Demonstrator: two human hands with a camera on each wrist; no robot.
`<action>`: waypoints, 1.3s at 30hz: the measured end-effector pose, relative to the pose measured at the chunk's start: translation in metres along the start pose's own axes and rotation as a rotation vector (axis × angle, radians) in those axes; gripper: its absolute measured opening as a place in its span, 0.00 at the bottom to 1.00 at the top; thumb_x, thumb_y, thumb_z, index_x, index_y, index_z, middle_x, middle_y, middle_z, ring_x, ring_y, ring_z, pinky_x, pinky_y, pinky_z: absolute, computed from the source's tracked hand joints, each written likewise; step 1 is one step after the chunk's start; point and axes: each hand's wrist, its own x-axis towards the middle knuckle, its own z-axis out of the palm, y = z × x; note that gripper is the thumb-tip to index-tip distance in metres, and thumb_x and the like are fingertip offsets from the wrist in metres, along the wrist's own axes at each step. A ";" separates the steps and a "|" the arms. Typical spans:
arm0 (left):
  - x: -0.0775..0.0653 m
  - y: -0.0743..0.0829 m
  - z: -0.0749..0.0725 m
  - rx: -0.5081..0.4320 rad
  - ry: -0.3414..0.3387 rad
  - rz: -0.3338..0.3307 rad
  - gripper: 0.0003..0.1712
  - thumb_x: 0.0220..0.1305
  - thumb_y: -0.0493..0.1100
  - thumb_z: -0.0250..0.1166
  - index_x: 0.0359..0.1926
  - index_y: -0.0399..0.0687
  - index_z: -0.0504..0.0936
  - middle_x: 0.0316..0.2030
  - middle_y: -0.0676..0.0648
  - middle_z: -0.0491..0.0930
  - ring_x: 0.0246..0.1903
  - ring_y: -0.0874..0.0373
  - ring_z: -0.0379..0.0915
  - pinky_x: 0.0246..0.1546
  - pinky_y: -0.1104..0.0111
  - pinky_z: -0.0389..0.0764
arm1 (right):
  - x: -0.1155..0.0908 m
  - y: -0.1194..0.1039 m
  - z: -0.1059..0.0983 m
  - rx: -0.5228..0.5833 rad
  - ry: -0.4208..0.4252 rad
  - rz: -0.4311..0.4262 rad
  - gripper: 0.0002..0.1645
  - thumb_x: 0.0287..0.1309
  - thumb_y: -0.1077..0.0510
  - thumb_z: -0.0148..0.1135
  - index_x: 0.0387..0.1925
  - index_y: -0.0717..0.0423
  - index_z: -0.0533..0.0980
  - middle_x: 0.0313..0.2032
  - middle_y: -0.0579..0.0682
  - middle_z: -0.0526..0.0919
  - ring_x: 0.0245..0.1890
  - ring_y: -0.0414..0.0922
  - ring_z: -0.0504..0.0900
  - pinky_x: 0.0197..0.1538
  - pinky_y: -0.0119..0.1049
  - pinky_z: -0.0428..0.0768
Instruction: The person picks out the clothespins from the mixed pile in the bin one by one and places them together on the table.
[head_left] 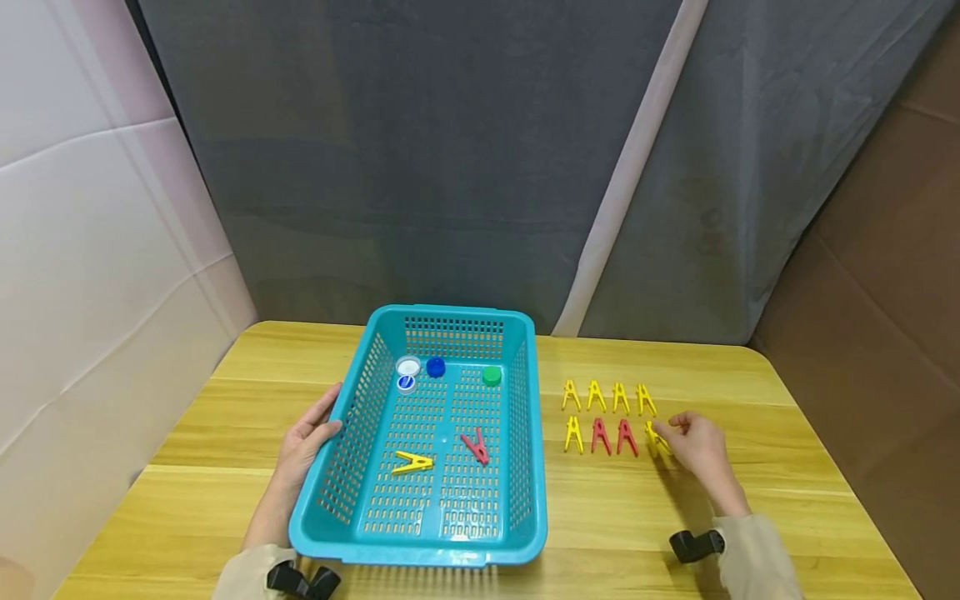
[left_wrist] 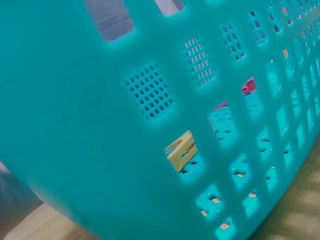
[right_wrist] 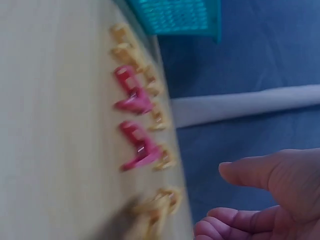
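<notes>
A blue-green plastic basket (head_left: 420,552) stands on the table, its left rim held by my left hand (head_left: 303,437), thumb at the edge and fingers along the outer side. Inside it lie a yellow clothespin (head_left: 412,463) and a red clothespin (head_left: 476,447). To the right, clothespins stand in two rows, yellow behind, with two red clothespins (head_left: 601,436) in the front row. My right hand (head_left: 693,446) is at the front row's rightmost yellow clothespin (head_left: 656,438). In the right wrist view, the thumb (right_wrist: 250,172) and fingers are apart, with nothing between them.
A white cap (head_left: 408,366), a blue cap (head_left: 436,367), a blue-and-white cap (head_left: 406,383) and a green cap (head_left: 492,376) lie toward the basket's far end. A grey curtain (head_left: 420,167) hangs behind the wooden table (head_left: 195,467).
</notes>
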 end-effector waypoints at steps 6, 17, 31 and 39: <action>-0.002 0.000 -0.001 0.002 0.001 0.003 0.31 0.66 0.30 0.52 0.67 0.28 0.52 0.49 0.69 0.75 0.50 0.75 0.70 0.47 0.80 0.73 | 0.007 -0.029 -0.007 0.057 0.019 -0.034 0.20 0.56 0.55 0.62 0.38 0.73 0.75 0.28 0.59 0.79 0.24 0.47 0.74 0.25 0.34 0.71; -0.002 0.000 0.000 0.005 0.011 -0.010 0.31 0.66 0.31 0.52 0.67 0.28 0.51 0.49 0.70 0.76 0.50 0.75 0.70 0.47 0.80 0.73 | 0.017 -0.085 -0.003 0.155 0.029 -0.109 0.19 0.58 0.55 0.62 0.41 0.70 0.76 0.32 0.61 0.79 0.30 0.51 0.77 0.29 0.32 0.74; -0.002 -0.001 -0.002 0.004 -0.001 -0.020 0.31 0.66 0.31 0.52 0.67 0.31 0.53 0.49 0.69 0.76 0.49 0.74 0.71 0.47 0.79 0.74 | 0.024 -0.164 0.017 0.274 -0.036 -0.237 0.17 0.57 0.56 0.63 0.42 0.66 0.76 0.35 0.59 0.80 0.32 0.50 0.78 0.34 0.35 0.81; 0.000 0.003 0.002 0.056 0.027 -0.060 0.32 0.66 0.32 0.52 0.68 0.30 0.52 0.47 0.72 0.74 0.48 0.77 0.70 0.48 0.81 0.72 | 0.024 -0.199 0.032 0.318 -0.074 -0.332 0.18 0.56 0.56 0.64 0.42 0.67 0.76 0.33 0.58 0.81 0.33 0.50 0.79 0.37 0.39 0.81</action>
